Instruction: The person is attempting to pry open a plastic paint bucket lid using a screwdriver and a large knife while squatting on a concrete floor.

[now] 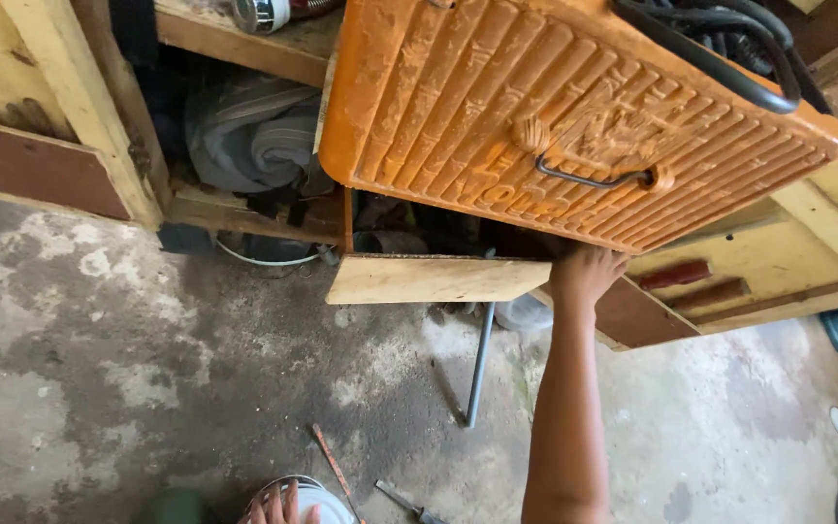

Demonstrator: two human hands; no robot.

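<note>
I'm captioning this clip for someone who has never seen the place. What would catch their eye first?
The big orange ribbed metal case with a wire handle fills the top of the view, tilted, with black cables lying on it. The person's right hand reaches up to its lower edge, beside a loose wooden plank. At the bottom edge the left hand rests on a round white object, on the stained concrete floor.

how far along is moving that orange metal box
Nothing looks finished yet. The orange box sits tilted, jutting out past the wooden shelf. In hand: the right hand reaches up under its lower edge; whether it bears weight I cannot tell. The left hand rests on a white round thing near the floor. The box has not reached the floor.
</note>
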